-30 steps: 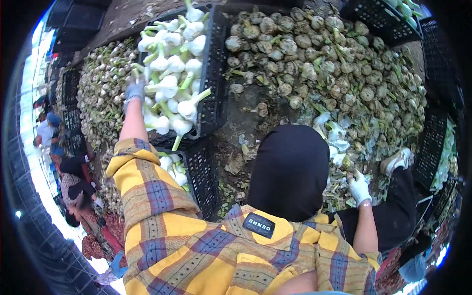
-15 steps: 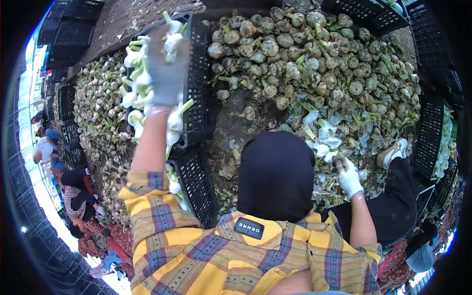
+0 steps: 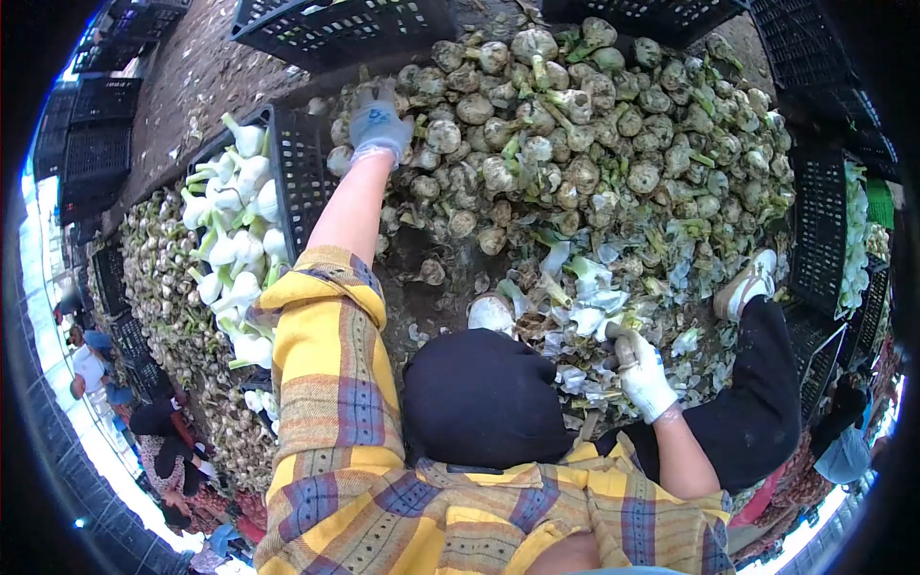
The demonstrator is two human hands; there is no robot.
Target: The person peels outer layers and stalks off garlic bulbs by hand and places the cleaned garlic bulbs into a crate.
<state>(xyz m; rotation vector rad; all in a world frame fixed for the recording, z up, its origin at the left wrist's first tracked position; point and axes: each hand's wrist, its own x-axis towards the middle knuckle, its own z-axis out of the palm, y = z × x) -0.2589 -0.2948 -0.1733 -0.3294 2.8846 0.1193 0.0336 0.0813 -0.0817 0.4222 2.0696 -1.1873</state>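
Observation:
My left hand (image 3: 377, 126), in a pale grey-white glove, reaches to the left edge of a pile of dirt-covered garlic bulbs (image 3: 580, 177). Its fingers curl down over a bulb there, whose stem pokes out past the fingertips. My right hand (image 3: 644, 376), in a white glove with dirty fingertips, is low over loose white garlic peelings (image 3: 586, 287) beside my bent knee. Its fingers are closed, and what they hold I cannot make out. Left of my left forearm, clean white garlic bulbs (image 3: 240, 251) with trimmed green stems fill a black plastic crate (image 3: 297, 177).
More black crates stand at the top (image 3: 350, 34) and on the right (image 3: 819, 230). Further garlic (image 3: 158, 278) lies on the ground at left. My black-trousered knee (image 3: 484, 398) and shoe (image 3: 750, 285) border the work area. Other people (image 3: 163, 431) sit at the far left and right.
My left hand has left the crate of clean garlic and moved across to the dirty bulbs. My right hand has shifted slightly left and down. The view has turned and moved.

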